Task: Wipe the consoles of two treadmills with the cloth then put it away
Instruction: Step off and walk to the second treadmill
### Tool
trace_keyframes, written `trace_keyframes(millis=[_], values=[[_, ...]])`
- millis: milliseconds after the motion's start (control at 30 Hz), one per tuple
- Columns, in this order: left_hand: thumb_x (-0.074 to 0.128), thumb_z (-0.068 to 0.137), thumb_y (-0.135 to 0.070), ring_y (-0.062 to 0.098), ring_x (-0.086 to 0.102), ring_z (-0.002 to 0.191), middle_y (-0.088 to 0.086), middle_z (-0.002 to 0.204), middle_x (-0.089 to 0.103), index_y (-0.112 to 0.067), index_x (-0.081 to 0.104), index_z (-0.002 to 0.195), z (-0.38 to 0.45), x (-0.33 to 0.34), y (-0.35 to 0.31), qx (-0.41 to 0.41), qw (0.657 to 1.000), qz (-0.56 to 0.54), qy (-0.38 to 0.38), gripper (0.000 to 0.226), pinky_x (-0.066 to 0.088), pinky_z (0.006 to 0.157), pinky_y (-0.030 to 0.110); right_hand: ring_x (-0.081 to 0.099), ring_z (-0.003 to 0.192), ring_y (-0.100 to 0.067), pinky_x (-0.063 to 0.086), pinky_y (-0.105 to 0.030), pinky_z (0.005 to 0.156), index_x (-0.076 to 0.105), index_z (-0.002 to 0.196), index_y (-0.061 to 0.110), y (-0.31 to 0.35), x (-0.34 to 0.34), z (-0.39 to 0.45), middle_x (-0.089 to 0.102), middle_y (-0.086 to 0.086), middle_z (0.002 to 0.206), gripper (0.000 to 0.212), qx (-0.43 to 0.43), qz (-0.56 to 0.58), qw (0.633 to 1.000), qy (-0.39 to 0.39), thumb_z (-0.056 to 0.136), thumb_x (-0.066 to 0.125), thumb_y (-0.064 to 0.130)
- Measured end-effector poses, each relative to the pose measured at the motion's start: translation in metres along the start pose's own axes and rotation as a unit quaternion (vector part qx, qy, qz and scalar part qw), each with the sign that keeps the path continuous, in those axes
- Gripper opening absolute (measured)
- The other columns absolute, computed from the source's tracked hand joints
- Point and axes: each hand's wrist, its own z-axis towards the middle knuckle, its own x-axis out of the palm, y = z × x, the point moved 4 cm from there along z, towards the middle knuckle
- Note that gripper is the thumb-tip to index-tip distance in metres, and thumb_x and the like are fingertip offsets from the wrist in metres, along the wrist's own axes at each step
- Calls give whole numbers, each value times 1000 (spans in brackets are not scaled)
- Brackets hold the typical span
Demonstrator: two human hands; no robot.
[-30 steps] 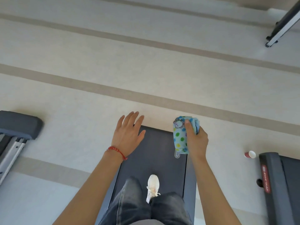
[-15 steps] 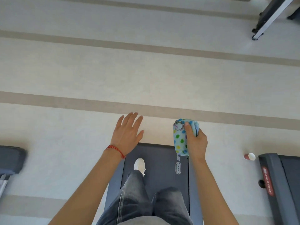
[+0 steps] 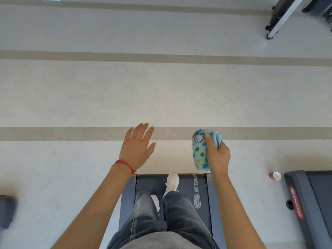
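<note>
My right hand (image 3: 218,156) grips a folded light-blue cloth (image 3: 199,151) with coloured dots, held upright in the air above the floor. To its left my left hand (image 3: 137,146) hovers with straight fingers, holding nothing, a red bracelet on its wrist. Below both hands lies the end of a dark treadmill belt (image 3: 188,193); my legs and white shoes stand on it. No treadmill console is in view.
A second treadmill (image 3: 309,200) lies at the lower right, a small red paper cup (image 3: 274,176) on the floor beside it. Another machine's end (image 3: 7,211) shows at the lower left, a machine frame (image 3: 282,17) at the top right. Pale striped floor stretches ahead.
I have walked forward along the belt: the treadmill end slid down the view and more floor appears ahead. Both hands keep their pose, the cloth still gripped.
</note>
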Motion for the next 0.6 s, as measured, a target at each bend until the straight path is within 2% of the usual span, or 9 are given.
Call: trace_keyframes(millis=[333,600], values=[[37,88,-35,35,59,110,20,121,60,-1,61,119,109,9,13,-4,1000,3,-12,52,44,92,52,59,74,-9,46,-21,61,62,82,15,49,27,101,62,5,77,25,-14,8,1000,11,87,59,39],[38,88,-33,37,58,110,21,120,60,0,61,118,198,51,57,20,998,5,-62,51,44,91,53,59,72,-6,47,-19,59,62,84,15,46,89,173,62,6,77,21,-26,27,999,12,88,58,36]])
